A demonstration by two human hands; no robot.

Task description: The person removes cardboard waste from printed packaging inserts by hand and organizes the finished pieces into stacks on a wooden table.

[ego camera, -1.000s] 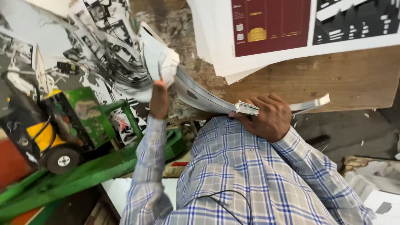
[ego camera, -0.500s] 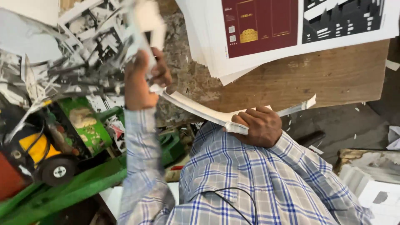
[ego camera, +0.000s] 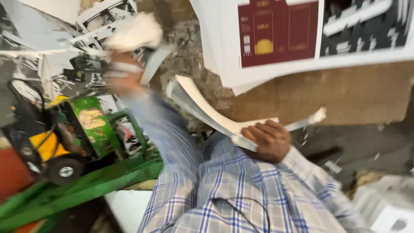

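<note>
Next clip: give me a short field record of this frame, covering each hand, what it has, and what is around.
Left hand: raised, motion-blurred, gripping white paper scraps.
Right hand: holding a stack of white sheets against the body, fingers curled over its edge.
Clothing: checked blue-and-white shirt.
Above: printed sheets, dark red and black panels, lying on a brown board.
Left side: green pallet truck with a yellow part and a wheel.
Sharpness: whole frame blurred.
</note>
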